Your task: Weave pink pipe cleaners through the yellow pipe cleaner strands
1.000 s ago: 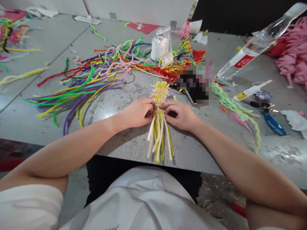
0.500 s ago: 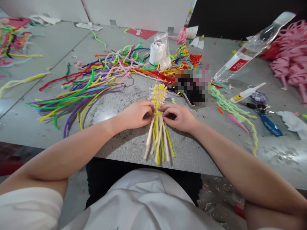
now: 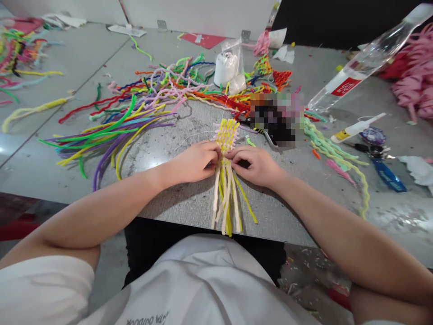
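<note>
Woven strip pinched in both hands, dark-specked grey table, pale wall behind

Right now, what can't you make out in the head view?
Head view, all:
Edges of the woven strip at the left hand and right hand: under the fingers; pinch or touch unclear.
Dark item right of the strip: pixelated.
Pink bundle: cut off by right edge.
Print on blue strap: too small, blurred.
</note>
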